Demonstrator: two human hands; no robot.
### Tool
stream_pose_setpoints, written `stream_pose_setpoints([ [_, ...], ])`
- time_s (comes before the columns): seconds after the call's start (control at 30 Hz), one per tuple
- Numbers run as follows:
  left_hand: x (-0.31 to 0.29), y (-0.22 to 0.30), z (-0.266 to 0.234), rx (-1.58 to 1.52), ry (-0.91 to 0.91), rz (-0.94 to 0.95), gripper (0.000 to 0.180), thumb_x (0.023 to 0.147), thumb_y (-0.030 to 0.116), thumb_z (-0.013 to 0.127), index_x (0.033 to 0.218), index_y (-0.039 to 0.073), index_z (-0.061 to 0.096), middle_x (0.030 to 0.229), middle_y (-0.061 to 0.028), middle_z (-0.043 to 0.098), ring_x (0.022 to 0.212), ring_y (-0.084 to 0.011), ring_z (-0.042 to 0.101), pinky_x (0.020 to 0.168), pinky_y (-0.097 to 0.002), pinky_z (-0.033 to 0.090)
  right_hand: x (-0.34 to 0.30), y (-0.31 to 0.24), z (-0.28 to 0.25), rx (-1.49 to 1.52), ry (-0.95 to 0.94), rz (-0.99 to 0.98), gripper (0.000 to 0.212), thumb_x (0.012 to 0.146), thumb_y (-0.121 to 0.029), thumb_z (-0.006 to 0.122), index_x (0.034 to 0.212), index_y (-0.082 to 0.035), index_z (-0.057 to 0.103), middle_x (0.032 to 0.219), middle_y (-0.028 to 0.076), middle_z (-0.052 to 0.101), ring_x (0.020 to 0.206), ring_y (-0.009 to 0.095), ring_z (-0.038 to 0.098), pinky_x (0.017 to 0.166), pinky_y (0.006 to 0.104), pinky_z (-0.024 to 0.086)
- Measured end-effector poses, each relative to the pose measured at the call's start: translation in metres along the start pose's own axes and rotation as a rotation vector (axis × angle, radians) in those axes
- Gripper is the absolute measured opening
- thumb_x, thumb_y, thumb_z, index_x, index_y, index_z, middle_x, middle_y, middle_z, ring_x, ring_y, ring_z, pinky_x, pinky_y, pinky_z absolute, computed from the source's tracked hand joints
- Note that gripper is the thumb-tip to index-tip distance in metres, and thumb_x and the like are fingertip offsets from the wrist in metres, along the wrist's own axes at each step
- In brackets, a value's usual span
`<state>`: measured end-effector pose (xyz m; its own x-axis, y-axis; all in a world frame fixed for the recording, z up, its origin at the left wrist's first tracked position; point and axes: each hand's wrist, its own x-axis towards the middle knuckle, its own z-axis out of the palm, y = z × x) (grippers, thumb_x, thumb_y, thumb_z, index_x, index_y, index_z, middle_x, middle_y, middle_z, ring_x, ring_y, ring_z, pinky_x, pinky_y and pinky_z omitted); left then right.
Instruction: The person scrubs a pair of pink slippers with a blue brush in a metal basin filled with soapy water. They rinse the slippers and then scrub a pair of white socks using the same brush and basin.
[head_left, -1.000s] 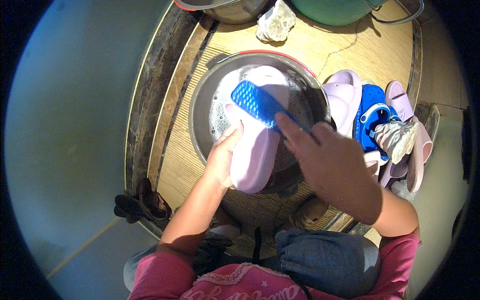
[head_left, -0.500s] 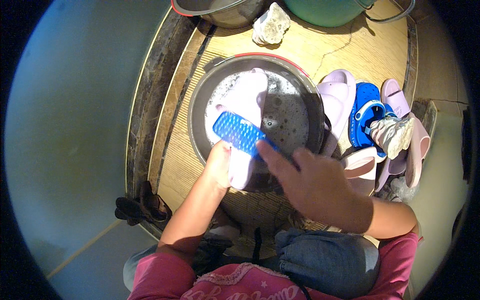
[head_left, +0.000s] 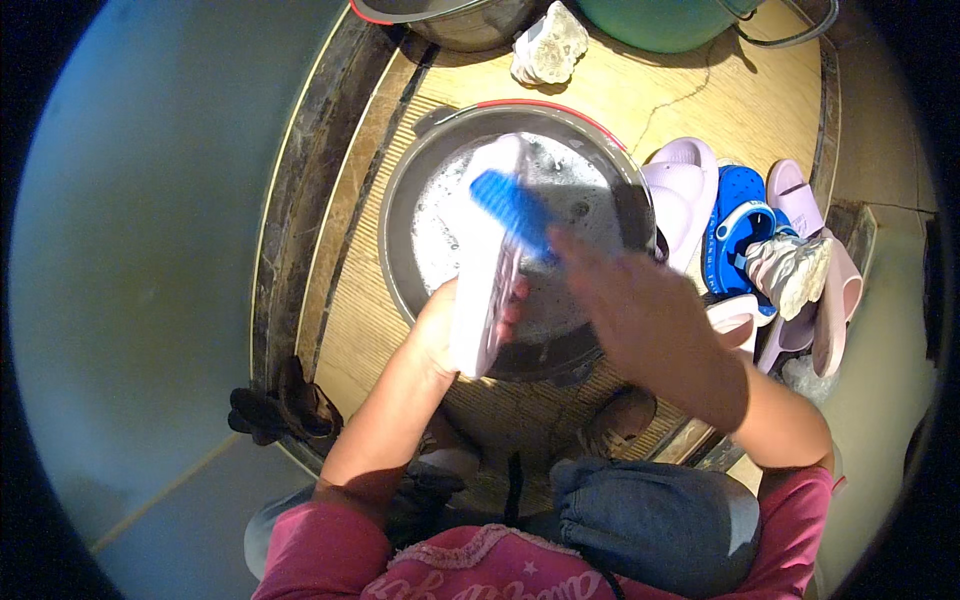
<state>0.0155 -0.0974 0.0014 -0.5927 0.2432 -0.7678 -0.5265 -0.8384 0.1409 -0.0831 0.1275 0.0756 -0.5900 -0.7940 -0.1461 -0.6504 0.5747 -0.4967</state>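
My left hand (head_left: 436, 328) is closed round the lower end of a pale pink slide sandal (head_left: 478, 320), holding it tilted on edge above a dark bucket (head_left: 397, 245). White suds and soapy water (head_left: 580, 165) fill the bucket. A blue scrubbing brush (head_left: 508, 212) lies against the sandal's upper part. Its near end reaches my right hand (head_left: 660, 320), which is closed on it and somewhat blurred. Shadow partly hides the fingers of that hand.
At the right stand pale pink shoes (head_left: 683, 185), a blue clog (head_left: 742, 195), a pink slide (head_left: 840, 290) and a whitish lump (head_left: 797, 272). Behind are another dark bucket (head_left: 470, 28), a green bucket (head_left: 650, 22) and a whitish stone (head_left: 550, 45). Dark footwear (head_left: 270, 412) lies left.
The brush has moved up along the sandal, away from me, with my right hand. My left hand has turned the sandal from flat onto its edge.
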Motion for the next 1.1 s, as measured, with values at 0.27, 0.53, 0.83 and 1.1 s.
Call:
stream_pose_setpoints([
  [0.27, -0.008, -0.014, 0.034, -0.503, -0.451, -0.137, 0.062, 0.097, 0.061, 0.044, 0.139, 0.015, 0.049, 0.104, -0.0118, 0.058, 0.065, -0.0232, 0.056, 0.044, -0.0263, 0.045, 0.001, -0.024, 0.004, 0.097, -0.146, -0.063, 0.048, 0.100, -0.018, 0.045, 0.146, -0.004, 0.041, 0.078, 0.020, 0.063, 0.063, 0.037, 0.066, 0.056, 0.0504, 0.055],
  [0.53, -0.004, -0.014, 0.026, -0.594, -0.650, -0.403, 0.079, 0.097, 0.063, 0.039, 0.148, 0.003, 0.037, 0.101, -0.0227, 0.049, 0.065, -0.0256, 0.052, 0.042, -0.0256, 0.041, 0.042, -0.002, -0.001, 0.114, -0.153, 0.175, 0.043, 0.101, -0.018, 0.046, 0.142, -0.005, 0.046, 0.082, 0.026, 0.067, 0.070, 0.040, 0.070, 0.057, 0.0533, 0.054],
  [0.83, 0.034, 0.000, -0.013, -0.207, -0.120, -0.078, 0.041, 0.100, 0.046, 0.054, 0.113, 0.008, 0.061, 0.085, -0.0098, 0.064, 0.071, -0.0182, 0.063, 0.052, -0.0274, 0.052, 0.031, -0.001, 0.002, -0.060, -0.316, 0.176, 0.044, 0.093, -0.011, 0.052, 0.135, 0.002, 0.049, 0.081, 0.023, 0.069, 0.072, 0.038, 0.071, 0.063, 0.0500, 0.057],
  [1.1, 0.032, 0.009, 0.021, 0.366, 0.351, -0.008, 0.048, 0.094, 0.042, 0.069, 0.117, 0.000, 0.065, 0.106, -0.0124, 0.072, 0.091, -0.0223, 0.071, 0.075, -0.0405, 0.059, -0.005, -0.005, -0.056, -0.165, -0.156, 0.239, 0.047, 0.092, -0.009, 0.054, 0.137, 0.002, 0.050, 0.076, 0.022, 0.065, 0.070, 0.037, 0.070, 0.061, 0.0476, 0.056],
])
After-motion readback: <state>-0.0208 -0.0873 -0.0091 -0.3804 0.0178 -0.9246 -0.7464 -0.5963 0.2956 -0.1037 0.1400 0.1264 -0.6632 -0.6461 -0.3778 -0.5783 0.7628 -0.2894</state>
